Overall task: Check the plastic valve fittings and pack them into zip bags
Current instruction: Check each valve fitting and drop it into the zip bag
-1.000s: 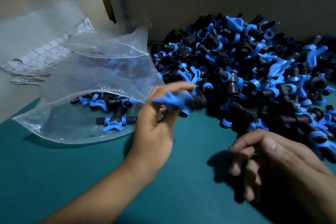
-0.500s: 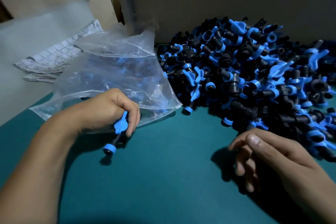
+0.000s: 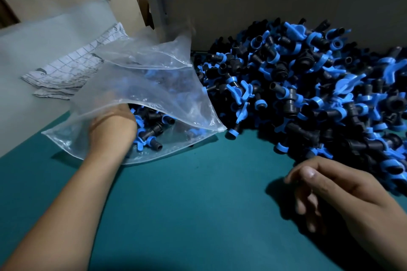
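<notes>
A clear zip bag (image 3: 152, 86) lies open on the green table (image 3: 198, 204), mouth facing me. Several black-and-blue valve fittings (image 3: 154, 132) lie inside it. My left hand (image 3: 110, 132) reaches into the bag's mouth; its fingers are hidden behind the plastic film, so any fitting in them cannot be seen. A large heap of the same fittings (image 3: 308, 86) fills the right side of the table. My right hand (image 3: 343, 193) hovers at the heap's near edge with loosely curled fingers and holds nothing.
A stack of flat printed bags (image 3: 72, 70) lies behind the open bag on the left, next to a frosted plastic sheet (image 3: 44, 46). A cardboard wall (image 3: 286, 4) closes off the back behind the heap.
My left hand carried one fitting from the heap leftwards and has moved into the bag's mouth. My right hand has stayed near the heap's edge.
</notes>
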The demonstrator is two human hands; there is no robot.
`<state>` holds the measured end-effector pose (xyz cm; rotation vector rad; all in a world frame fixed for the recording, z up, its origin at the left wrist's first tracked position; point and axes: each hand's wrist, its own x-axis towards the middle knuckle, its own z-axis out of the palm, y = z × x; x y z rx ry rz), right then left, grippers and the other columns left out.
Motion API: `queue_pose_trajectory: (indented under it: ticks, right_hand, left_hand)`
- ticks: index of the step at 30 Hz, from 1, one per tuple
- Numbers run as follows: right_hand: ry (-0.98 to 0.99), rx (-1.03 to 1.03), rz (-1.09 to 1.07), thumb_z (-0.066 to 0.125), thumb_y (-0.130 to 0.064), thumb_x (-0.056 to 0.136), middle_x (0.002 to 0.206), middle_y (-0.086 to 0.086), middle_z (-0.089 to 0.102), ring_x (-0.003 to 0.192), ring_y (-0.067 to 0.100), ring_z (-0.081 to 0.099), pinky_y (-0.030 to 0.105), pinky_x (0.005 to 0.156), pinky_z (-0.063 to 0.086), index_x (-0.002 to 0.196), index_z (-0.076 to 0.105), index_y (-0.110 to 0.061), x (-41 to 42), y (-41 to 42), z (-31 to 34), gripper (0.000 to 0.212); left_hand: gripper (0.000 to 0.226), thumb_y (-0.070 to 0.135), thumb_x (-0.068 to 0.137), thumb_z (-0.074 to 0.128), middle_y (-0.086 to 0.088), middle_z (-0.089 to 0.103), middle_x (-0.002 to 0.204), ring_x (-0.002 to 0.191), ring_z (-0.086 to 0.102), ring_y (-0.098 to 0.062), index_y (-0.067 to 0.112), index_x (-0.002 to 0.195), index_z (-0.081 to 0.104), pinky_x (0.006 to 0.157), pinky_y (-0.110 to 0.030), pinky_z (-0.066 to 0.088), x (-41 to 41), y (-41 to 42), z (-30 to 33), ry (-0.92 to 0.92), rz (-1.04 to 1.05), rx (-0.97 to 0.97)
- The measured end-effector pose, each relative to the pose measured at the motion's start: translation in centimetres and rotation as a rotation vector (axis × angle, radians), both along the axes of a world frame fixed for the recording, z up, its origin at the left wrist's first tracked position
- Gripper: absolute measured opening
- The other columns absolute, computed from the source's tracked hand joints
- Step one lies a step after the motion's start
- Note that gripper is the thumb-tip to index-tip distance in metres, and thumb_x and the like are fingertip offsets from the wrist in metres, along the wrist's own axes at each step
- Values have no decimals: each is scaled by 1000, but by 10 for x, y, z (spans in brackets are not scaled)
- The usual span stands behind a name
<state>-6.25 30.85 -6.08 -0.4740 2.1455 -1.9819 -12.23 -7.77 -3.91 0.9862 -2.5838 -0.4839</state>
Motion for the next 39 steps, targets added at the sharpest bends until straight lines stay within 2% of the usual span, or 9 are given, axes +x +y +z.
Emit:
queue_pose_trajectory:
  ticks: [4, 6, 10, 12, 17, 20, 24, 30, 39]
  right_hand:
    - [13, 13, -6, 66, -59, 91, 70, 20, 68, 51, 32, 63, 25, 49, 48, 104, 75, -11, 2, -1, 2, 50]
    - [45, 20, -29, 65, -58, 91, 71, 17, 69, 53, 31, 63, 26, 49, 49, 104, 75, -14, 3, -2, 2, 47]
    - [265, 79, -187, 66, -52, 96, 89, 6, 70, 71, 27, 68, 31, 62, 55, 118, 70, -25, 7, -3, 3, 35]
    - [511, 286, -316, 61, -41, 100, 107, -5, 68, 97, 15, 68, 19, 80, 52, 120, 68, -30, 6, 0, 4, 23]
    - [635, 538, -676, 59, -32, 97, 128, -11, 52, 125, 11, 45, 9, 109, 26, 128, 64, -24, 1, 8, 3, 32]
    - [610, 549, -723, 57, -30, 106, 137, -9, 50, 131, 11, 37, 18, 114, 24, 136, 61, -22, -1, 8, 3, 31]
    - [540, 534, -717, 61, -28, 98, 140, -14, 47, 135, 3, 34, 29, 117, 25, 135, 62, -22, -2, 7, 3, 38]
    - [510, 512, -705, 63, -26, 96, 140, -12, 49, 138, 8, 37, 25, 115, 25, 128, 63, -23, -1, 8, 4, 32]
    - [516, 539, -684, 63, -25, 96, 136, -8, 49, 130, 6, 36, 33, 114, 29, 123, 62, -20, -1, 6, 5, 28]
  left_hand:
    - [34, 33, 109, 44, -24, 58, 135, 124, 55, -42, 14, 116, 71, 105, -48, 45, 2, 12, -8, 49, -149, -89]
    - [29, 31, 107, 45, -21, 57, 138, 128, 50, -40, 21, 100, 71, 107, -46, 42, 8, 20, -7, -1, -224, -147]
    - [30, 16, 100, 50, -36, 67, 107, 92, 60, -46, 5, 79, 68, 88, -50, 52, 24, 36, 8, 16, -234, -340]
    - [29, 15, 96, 54, -39, 64, 90, 76, 59, -47, -4, 79, 68, 76, -53, 53, 33, 47, 13, 62, -223, -455]
    - [28, 30, 92, 49, -6, 63, 76, 74, 57, -36, 18, 75, 67, 62, -41, 42, 63, 113, 11, 439, -424, -434]
    - [23, 28, 94, 59, 1, 67, 107, 98, 59, -27, 22, 110, 74, 84, -39, 48, 38, 139, 17, 540, -846, -374]
    - [66, 41, 92, 67, 0, 43, 149, 135, 43, -28, 40, 154, 43, 109, -46, 44, -12, 159, 39, 267, -831, -313]
    - [39, 34, 90, 73, -2, 62, 119, 115, 55, -31, 24, 127, 69, 92, -47, 45, -19, 175, 14, 452, -775, -380]
    - [27, 29, 84, 74, -5, 64, 88, 92, 60, -33, 15, 106, 69, 80, -45, 36, -24, 172, 10, 536, -743, -716]
